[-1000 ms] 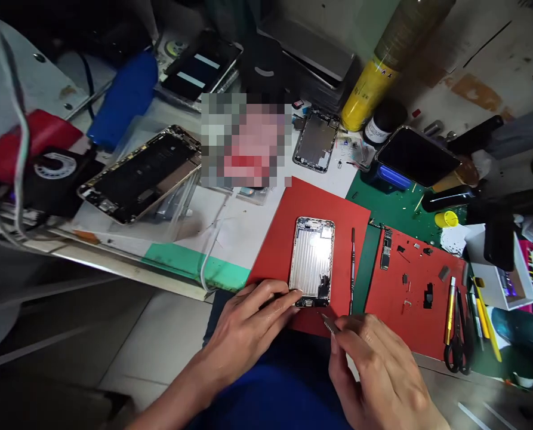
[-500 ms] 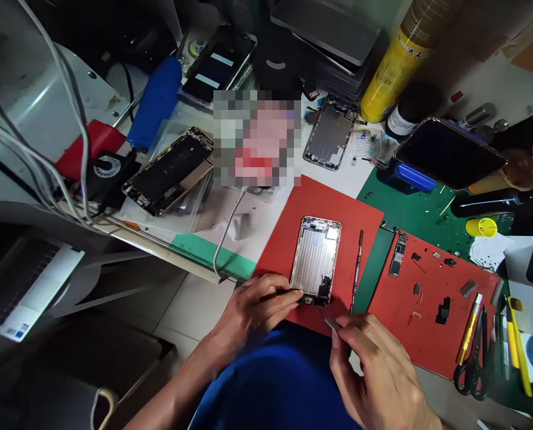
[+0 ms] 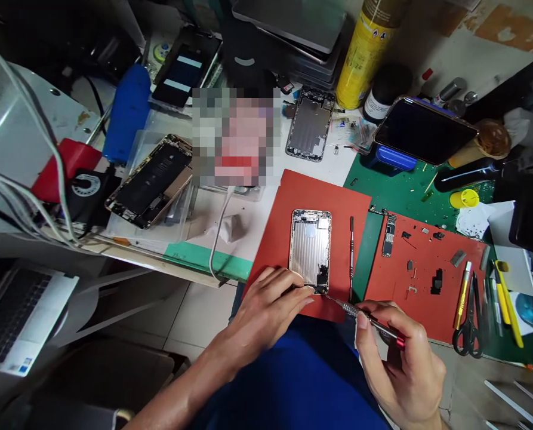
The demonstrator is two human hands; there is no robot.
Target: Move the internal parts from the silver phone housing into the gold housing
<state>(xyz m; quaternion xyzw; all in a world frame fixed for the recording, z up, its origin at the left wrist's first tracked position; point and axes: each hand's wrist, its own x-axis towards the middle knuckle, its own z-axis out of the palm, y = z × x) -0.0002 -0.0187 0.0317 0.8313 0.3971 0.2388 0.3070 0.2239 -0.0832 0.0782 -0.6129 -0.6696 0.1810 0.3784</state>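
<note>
An opened phone housing (image 3: 308, 254) with a bare silvery inside lies on a red mat (image 3: 270, 230). At its lower left corner my left hand (image 3: 266, 307) grips the edge between thumb and fingers. My right hand (image 3: 404, 355) pinches a slim screwdriver (image 3: 385, 329) with a knurled silver collar and a red end. Its thin tip points at the housing's bottom edge; whether they touch I cannot tell. Right of the housing lies a thin metal pry tool (image 3: 351, 257).
A second red mat (image 3: 394, 298) carries a logic board (image 3: 388, 235) and several small phone parts. Scissors (image 3: 470, 328) and yellow tweezers (image 3: 510, 307) lie at the right. Further back are a phone on a blue stand (image 3: 396, 158), a yellow spray can (image 3: 362, 60) and another opened phone (image 3: 152, 179).
My right hand has turned the screwdriver so that its shaft and red end show, its tip pointing at the housing's bottom edge. My left hand stays at the corner. The view has shifted slightly.
</note>
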